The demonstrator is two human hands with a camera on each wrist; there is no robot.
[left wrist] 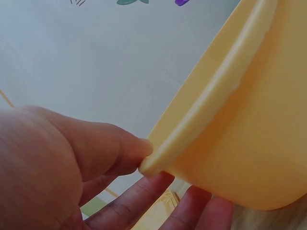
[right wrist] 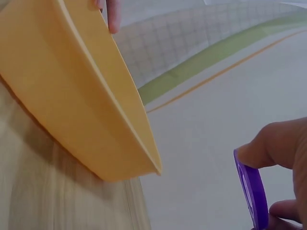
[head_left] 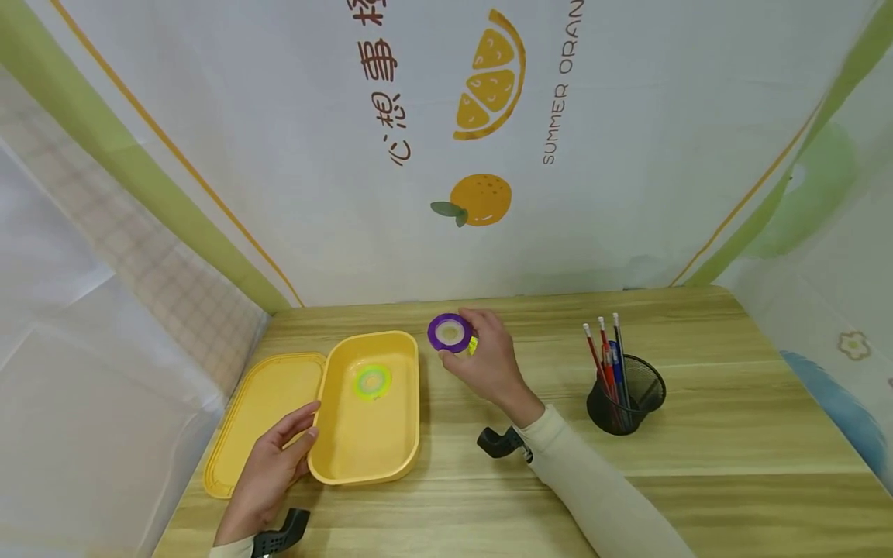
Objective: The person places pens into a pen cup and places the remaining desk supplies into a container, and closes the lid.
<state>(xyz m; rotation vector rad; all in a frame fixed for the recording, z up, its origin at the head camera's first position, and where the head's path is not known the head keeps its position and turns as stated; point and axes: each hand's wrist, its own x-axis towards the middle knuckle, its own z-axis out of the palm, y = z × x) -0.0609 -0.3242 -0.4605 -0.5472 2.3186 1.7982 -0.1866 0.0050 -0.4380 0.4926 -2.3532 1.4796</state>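
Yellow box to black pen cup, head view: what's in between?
Head view: the right hand pinching a purple ring, a pale sleeve cuff and a black wrist device, with wood tabletop showing around them.

The yellow rectangular plastic box hides part of the flat yellow lid; the right hand covers part of the purple round reel
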